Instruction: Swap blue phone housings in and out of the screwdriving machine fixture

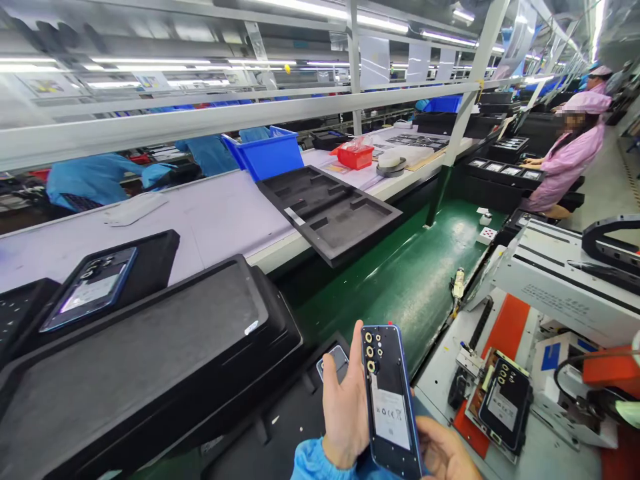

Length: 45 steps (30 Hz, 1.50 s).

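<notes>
A smartphone without its back cover point(387, 400) is held upright before me, its camera rings at the top and a white label on its battery. My left hand point(345, 410) is against the phone's left side, thumb and index finger raised and apart, the other fingers hidden behind it. Around the lower right edge of the phone, my right hand point(443, 450) is closed, partly cut off by the frame. Behind my left thumb, another phone point(334, 360) sits in a black tray point(295, 417).
At right, a machine point(575, 267) has a similar phone point(505, 400) in its fixture. Stacked black trays point(150, 353) stand at left, near another open-backed phone point(95, 287). A black tray point(345, 220) juts over the bench edge by a blue bin point(277, 153). A co-worker in pink point(570, 160) sits farther along.
</notes>
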Each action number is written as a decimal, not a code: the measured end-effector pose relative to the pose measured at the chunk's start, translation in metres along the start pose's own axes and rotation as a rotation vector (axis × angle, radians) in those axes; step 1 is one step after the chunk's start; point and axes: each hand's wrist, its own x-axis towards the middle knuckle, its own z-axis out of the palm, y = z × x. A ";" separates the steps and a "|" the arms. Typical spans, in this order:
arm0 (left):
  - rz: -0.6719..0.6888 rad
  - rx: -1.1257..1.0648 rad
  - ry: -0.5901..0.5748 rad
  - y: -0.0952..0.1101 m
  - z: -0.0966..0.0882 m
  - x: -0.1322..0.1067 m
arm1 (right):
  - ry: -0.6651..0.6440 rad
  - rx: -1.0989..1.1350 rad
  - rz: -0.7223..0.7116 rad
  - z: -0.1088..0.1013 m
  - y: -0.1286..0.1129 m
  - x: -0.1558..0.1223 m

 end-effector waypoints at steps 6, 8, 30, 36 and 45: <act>-0.004 -0.031 -0.025 0.002 -0.002 -0.001 | -0.015 -0.011 0.010 -0.001 0.011 0.003; 0.004 -0.041 -0.009 0.002 -0.002 -0.001 | -0.016 -0.003 0.007 0.002 0.009 0.006; 0.576 0.313 0.734 -0.002 -0.160 -0.107 | -0.430 -0.250 0.411 0.042 0.057 0.049; 0.739 0.066 0.964 0.016 -0.201 -0.153 | -0.410 -0.294 0.488 0.068 0.098 0.067; 0.831 -0.107 1.063 0.030 -0.189 -0.191 | -0.283 -0.773 0.243 0.070 0.120 0.068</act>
